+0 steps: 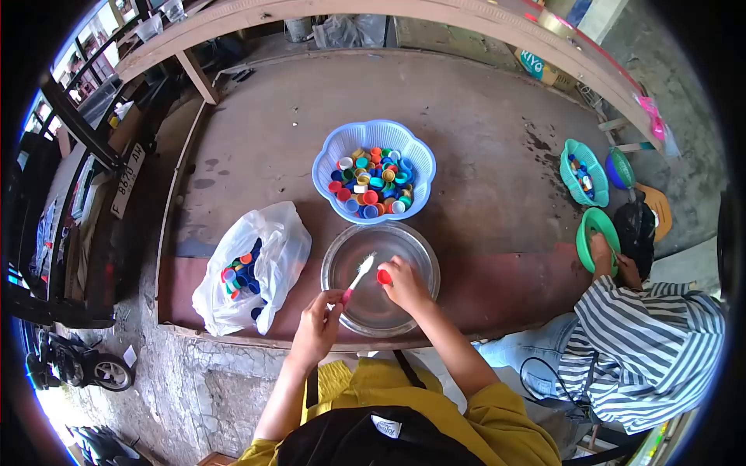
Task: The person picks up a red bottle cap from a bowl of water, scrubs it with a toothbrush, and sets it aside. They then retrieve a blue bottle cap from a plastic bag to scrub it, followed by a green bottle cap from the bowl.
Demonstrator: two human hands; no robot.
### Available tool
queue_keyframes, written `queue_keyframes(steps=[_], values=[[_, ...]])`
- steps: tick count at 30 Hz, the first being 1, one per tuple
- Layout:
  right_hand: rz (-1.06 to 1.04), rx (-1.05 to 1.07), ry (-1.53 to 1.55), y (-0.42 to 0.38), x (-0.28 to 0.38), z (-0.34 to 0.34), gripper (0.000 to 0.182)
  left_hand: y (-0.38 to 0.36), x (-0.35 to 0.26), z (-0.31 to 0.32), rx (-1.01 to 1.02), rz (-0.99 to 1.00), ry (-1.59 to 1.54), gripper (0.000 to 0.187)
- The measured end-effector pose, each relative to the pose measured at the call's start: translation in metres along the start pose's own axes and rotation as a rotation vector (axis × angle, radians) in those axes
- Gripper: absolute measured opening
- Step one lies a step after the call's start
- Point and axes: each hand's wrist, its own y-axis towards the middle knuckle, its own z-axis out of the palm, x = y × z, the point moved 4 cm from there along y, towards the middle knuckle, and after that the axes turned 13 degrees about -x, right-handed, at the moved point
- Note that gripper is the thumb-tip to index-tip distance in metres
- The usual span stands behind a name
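Observation:
My left hand (317,326) is closed around the pink handle of a toothbrush (358,277), whose white head points up and to the right. Between the fingers of my right hand (406,286) is a red bottle cap (384,277). Both hands are over a round metal basin (373,322), and the brush head is a short way left of the cap. Just behind the basin stands a blue scalloped plastic basket (326,167) full of bottle caps (371,182) in many colours. To the left, a white plastic bag (284,233) lies open with more caps (242,276) inside.
A person in a striped shirt (645,342) sits at the right, hands in a green bowl (588,221). Beyond it is a teal basket (569,155) with small items. A wooden beam (373,14) crosses the far side of the brown table (256,140); a motorbike (85,365) is at lower left.

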Motion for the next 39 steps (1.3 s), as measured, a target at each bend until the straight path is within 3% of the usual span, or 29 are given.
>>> queue_keyframes(steps=[2, 3, 11, 18, 24, 28, 31, 34, 35, 37, 39], values=[[-0.080, -0.025, -0.026, -0.010, 0.019, 0.010, 0.030, -0.017, -0.001, -0.011, -0.024, -0.045, 0.047, 0.019], [-0.092, -0.006, -0.106, 0.006, -0.026, -0.014, 0.030, 0.000, 0.007, 0.036, -0.024, -0.043, -0.055, 0.019], [-0.094, 0.135, -0.077, 0.011, -0.022, 0.005, 0.027, -0.016, 0.018, 0.019, -0.085, -0.180, -0.020, 0.014], [-0.153, 0.141, -0.045, 0.017, -0.019, -0.011, 0.020, -0.026, 0.038, 0.010, -0.145, -0.257, -0.099, 0.012], [-0.234, 0.038, -0.002, 0.027, 0.005, -0.051, 0.023, -0.021, 0.030, 0.012, -0.074, -0.252, -0.117, 0.015], [-0.354, -0.103, 0.070, 0.035, 0.032, -0.096, 0.028, -0.009, -0.008, -0.001, -0.035, -0.212, -0.048, 0.015], [-0.310, -0.154, 0.173, 0.041, 0.045, -0.122, 0.028, -0.001, -0.029, -0.010, -0.081, -0.121, -0.129, 0.015], [-0.233, -0.225, 0.361, 0.040, 0.031, -0.108, 0.027, 0.014, -0.006, -0.002, -0.066, -0.225, -0.122, 0.014], [-0.233, -0.129, 0.272, 0.039, 0.014, -0.080, 0.028, 0.022, 0.008, 0.006, -0.085, -0.068, 0.112, 0.014], [-0.217, 0.027, 0.084, 0.030, -0.007, -0.044, 0.029, 0.030, 0.013, 0.017, -0.137, 0.159, 0.267, 0.016], [-0.235, -0.037, 0.134, 0.029, 0.002, -0.061, 0.030, 0.032, -0.015, 0.016, -0.072, 0.079, 0.158, 0.017]])
